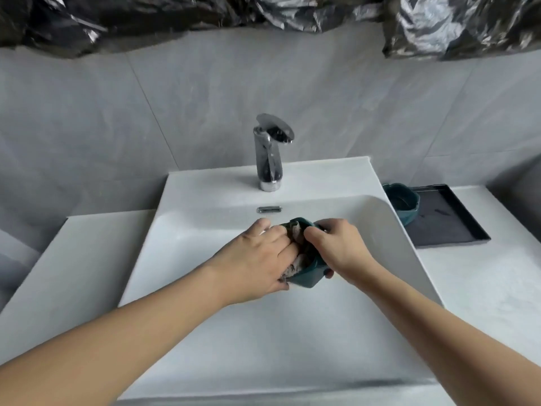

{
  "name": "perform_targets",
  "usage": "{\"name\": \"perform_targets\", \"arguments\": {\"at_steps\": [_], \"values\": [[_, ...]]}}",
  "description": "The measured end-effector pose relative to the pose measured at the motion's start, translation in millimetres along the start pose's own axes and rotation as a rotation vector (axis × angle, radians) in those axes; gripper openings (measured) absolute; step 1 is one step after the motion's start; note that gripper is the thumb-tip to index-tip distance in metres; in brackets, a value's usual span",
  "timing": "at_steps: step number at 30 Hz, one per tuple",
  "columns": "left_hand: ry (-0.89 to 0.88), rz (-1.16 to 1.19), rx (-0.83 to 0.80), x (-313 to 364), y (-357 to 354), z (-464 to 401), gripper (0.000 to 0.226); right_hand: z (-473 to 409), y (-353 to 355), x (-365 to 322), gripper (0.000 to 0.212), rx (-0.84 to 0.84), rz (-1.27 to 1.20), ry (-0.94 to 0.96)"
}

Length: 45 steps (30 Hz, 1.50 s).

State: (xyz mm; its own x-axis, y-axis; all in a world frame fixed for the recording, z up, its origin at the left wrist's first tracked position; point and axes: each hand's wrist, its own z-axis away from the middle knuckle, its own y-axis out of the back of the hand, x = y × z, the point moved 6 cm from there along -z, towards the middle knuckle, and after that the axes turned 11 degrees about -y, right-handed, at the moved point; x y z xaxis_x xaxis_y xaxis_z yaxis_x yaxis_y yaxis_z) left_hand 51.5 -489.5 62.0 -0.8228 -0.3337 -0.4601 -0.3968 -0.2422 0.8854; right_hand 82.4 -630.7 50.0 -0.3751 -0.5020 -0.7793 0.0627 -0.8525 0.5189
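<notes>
Over the white sink basin [205,288] my right hand [339,247] grips a dark green dish [307,276], tilted on its side with its opening toward the left. My left hand [257,259] presses a grey, dirty cloth [295,259] into the dish, fingers over the cloth. Most of the cloth is hidden under my left fingers. Both hands hover above the basin floor, a little in front of the overflow slot [269,209].
A chrome tap [269,153] stands at the back of the sink. To the right a second dark green dish [402,205] sits on a black tray [448,221] on the white counter [483,282]. Grey tiled wall behind; crumpled dark plastic sheeting [205,10] hangs above.
</notes>
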Motion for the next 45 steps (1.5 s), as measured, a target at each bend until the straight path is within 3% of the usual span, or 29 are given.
{"name": "perform_targets", "arguments": {"at_steps": [9, 15, 20, 23, 26, 28, 29, 31, 33, 34, 39, 45], "values": [[0.176, 0.373, 0.278, 18.9, -23.8, -12.9, 0.043, -24.1, -10.3, 34.8, 0.022, 0.058, -0.071, 0.013], [0.100, 0.320, 0.273, 18.6, -18.8, -8.5, 0.033, -12.1, -15.3, 33.8, 0.021, -0.002, -0.083, 0.079], [0.029, 0.140, 0.363, 18.6, -7.2, 10.0, 0.032, -5.0, -18.2, 33.7, 0.056, -0.248, -0.154, 0.255], [-0.016, 0.066, 0.485, 12.3, 0.6, 23.6, 0.045, 3.5, -4.0, 22.8, 0.058, -0.230, 0.059, 0.539], [-0.043, 0.085, 0.543, 5.9, 5.1, 26.8, 0.057, 5.6, 14.9, 20.7, 0.094, 0.037, 0.637, 0.765], [-0.049, 0.118, 0.545, 4.5, 8.4, 25.7, 0.052, 5.2, 16.1, 18.4, 0.105, 0.232, 0.849, 0.890], [-0.049, 0.137, 0.531, 3.6, 8.4, 25.1, 0.044, 7.9, 15.4, 15.1, 0.102, 0.286, 0.823, 1.001], [-0.060, 0.150, 0.500, 2.9, 4.7, 23.7, 0.028, 20.2, 12.1, 7.7, 0.074, 0.350, 0.715, 1.283], [-0.074, 0.146, 0.465, 5.0, 1.1, 20.8, 0.033, 30.6, 10.1, 3.2, 0.042, 0.419, 0.733, 1.499], [-0.085, 0.140, 0.453, 6.8, -0.5, 18.4, 0.033, 32.7, 8.4, 2.4, 0.037, 0.444, 0.761, 1.543], [-0.131, 0.227, 0.406, 14.5, -8.8, 7.7, 0.031, 38.5, -0.6, 9.7, 0.036, 0.421, 0.803, 1.616], [-0.047, 0.488, 0.334, 12.1, -19.7, 3.3, 0.022, 36.7, -2.1, 11.4, 0.036, 0.430, 0.864, 1.537]]}}
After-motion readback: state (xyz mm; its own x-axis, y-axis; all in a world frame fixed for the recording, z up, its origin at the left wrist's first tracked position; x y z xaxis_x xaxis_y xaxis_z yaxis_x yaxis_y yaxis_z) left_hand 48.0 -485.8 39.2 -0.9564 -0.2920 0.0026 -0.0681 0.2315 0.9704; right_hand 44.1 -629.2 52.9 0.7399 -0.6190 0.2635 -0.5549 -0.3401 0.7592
